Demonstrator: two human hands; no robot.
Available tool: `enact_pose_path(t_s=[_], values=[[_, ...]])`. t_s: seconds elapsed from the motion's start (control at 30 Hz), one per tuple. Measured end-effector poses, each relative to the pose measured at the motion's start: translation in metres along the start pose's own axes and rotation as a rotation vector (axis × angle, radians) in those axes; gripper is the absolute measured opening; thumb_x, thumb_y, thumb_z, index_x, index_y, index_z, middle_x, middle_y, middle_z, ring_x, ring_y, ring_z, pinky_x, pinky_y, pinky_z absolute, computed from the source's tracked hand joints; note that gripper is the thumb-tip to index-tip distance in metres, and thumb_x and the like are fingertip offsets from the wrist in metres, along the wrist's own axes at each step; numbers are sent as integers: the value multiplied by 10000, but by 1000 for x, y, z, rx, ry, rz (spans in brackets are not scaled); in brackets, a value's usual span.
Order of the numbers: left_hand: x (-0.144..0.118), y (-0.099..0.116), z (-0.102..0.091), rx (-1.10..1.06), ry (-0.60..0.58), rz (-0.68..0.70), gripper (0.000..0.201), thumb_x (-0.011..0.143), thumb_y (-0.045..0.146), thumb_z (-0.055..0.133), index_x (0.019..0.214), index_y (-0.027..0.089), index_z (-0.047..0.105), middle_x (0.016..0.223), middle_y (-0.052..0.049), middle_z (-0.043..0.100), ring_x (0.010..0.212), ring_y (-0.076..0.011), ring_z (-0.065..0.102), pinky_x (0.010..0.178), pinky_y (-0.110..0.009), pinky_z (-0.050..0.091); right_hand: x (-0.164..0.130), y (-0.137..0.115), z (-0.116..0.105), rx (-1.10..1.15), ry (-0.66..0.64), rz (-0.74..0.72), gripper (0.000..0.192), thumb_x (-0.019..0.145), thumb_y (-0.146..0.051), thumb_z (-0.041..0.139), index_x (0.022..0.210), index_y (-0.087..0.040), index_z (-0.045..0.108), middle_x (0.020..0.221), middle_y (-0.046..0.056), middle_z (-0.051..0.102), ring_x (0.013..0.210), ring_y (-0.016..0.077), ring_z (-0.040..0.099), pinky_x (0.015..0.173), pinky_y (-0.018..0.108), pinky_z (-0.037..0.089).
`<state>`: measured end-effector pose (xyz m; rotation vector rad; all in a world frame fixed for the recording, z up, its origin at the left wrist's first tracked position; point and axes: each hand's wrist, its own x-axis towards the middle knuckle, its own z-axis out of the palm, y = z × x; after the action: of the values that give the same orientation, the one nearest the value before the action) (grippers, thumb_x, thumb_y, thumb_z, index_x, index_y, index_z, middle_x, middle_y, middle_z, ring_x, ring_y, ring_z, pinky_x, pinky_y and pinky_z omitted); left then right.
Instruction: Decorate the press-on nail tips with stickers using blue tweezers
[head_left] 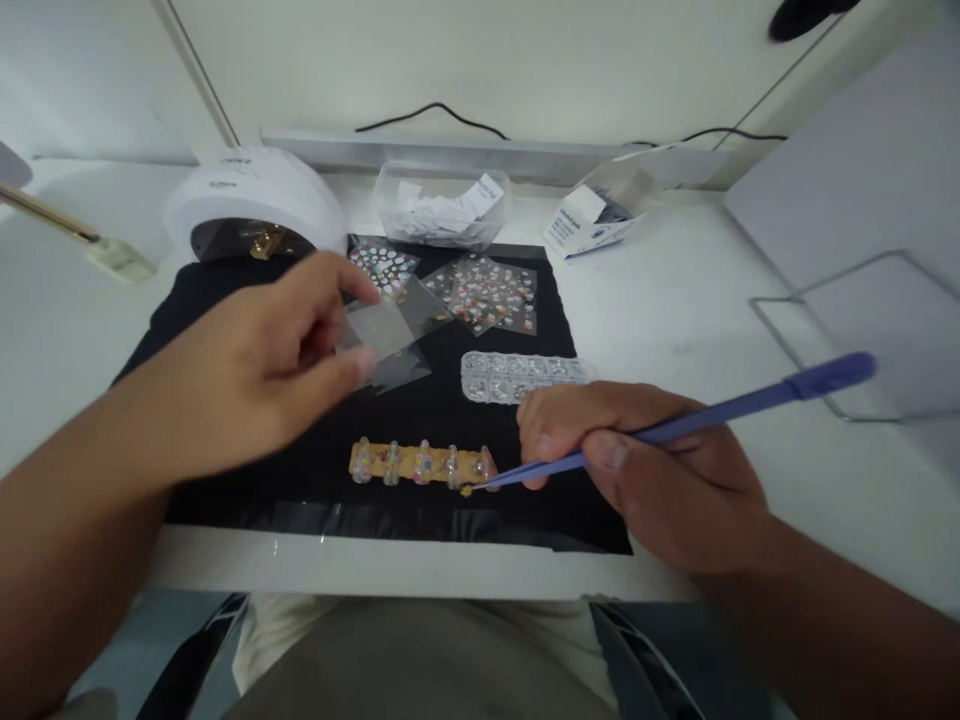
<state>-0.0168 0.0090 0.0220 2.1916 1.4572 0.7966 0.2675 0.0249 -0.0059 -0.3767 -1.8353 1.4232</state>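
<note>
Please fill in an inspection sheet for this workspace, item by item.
Surface: black mat on white table.
Job's things: five decorated nail tips on a tan strip; blue tweezers, ends at a small gold piece.
Clutter: sticker sheets, compartment case, plastic tub of packets, open carton.
Hands: left hand by a clear sheet, thumb and forefinger apart, contact unclear; right hand grips the tweezers.
Cables: black cable along the wall behind the table.
Surroundings: white dome-shaped device back left, pale wall behind.
</note>
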Motion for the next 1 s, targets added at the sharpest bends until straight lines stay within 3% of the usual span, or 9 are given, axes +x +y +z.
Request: enact_pose_path(t_s=[0.1, 0.27, 0.63, 1.0], values=[[-8, 24, 9, 17, -272, 123, 244, 859, 332, 644, 1079, 246, 583, 900, -1, 581, 743, -169, 558, 614, -279, 439, 13, -2, -4, 26, -44, 90, 206, 995, -273, 534, 959, -158, 701, 779, 32, 670, 695, 132, 645, 620, 283, 528], [-6, 28, 39, 35, -387, 191, 350, 780, 320, 738, 1090, 204, 625, 1051, -63, 583, 945, -256, 551, 802, -431, 464, 24, 3, -7, 191, -84, 187, 195, 995, -289, 535, 929, -155, 660, 747, 3, 603, 669, 133, 644, 604, 288, 526], [-8, 25, 61, 23, -306, 203, 83, 849, 253, 658, 892, 182, 650, 947, -44, 643, 922, -259, 567, 788, -462, 447, 24, 19, -8, 194, -133, 225, 88, 990, -257, 536, 974, -170, 542, 735, -11, 617, 642, 148, 648, 564, 286, 477], [-9, 24, 64, 39, -238, 245, 115, 854, 269, 668, 792, 190, 612, 852, -28, 636, 843, -251, 580, 723, -449, 472, 30, 13, -7, 100, -197, 352, 91, 998, -289, 505, 960, -209, 525, 716, -8, 593, 635, 157, 628, 545, 296, 471]])
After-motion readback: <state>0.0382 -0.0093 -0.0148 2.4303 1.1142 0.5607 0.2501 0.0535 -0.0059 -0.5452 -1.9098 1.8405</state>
